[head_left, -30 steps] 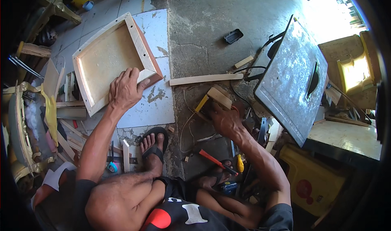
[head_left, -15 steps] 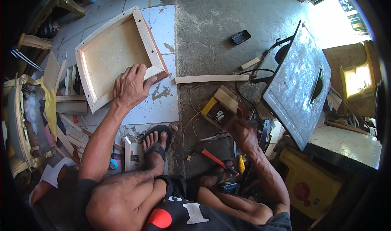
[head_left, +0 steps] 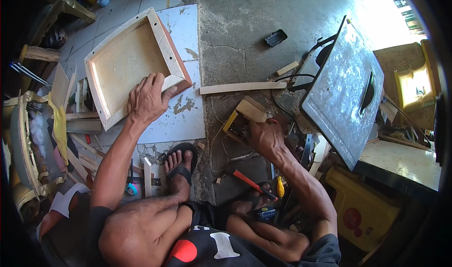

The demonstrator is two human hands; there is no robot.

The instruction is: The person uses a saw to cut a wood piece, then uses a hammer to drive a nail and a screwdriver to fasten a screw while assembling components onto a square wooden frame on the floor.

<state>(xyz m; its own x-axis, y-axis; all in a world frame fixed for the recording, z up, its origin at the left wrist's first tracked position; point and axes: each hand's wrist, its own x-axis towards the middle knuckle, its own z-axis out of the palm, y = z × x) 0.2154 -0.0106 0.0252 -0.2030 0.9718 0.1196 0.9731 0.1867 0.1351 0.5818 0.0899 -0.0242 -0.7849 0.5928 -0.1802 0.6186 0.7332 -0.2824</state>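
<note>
A shallow wooden tray-like frame (head_left: 160, 40) with dark holes along its rim lies tilted on a white board at the left. My left hand (head_left: 149, 97) is closed over its near edge, fingers inside and thumb along the corner. To the right, a small wooden box (head_left: 230, 122) with a yellow side sits on the dark floor. Into this box reaches my right hand (head_left: 267, 139); its fingers are hidden by the hand and the box, so what they touch cannot be made out. A flat wood piece (head_left: 251, 111) lies across the box's far side.
A pale wood strip (head_left: 242, 88) lies beyond the box. The metal saw table (head_left: 341, 97) with its blade slot leans at the right. Near my feet are a red-handled tool (head_left: 248, 179), a yellow-handled tool (head_left: 280, 187) and a blue tape measure (head_left: 131, 189). A black tray (head_left: 276, 38) lies farther off.
My right hand has moved left and farther into the small box, covering the pale items seen inside before. The left hand keeps its hold on the frame.
</note>
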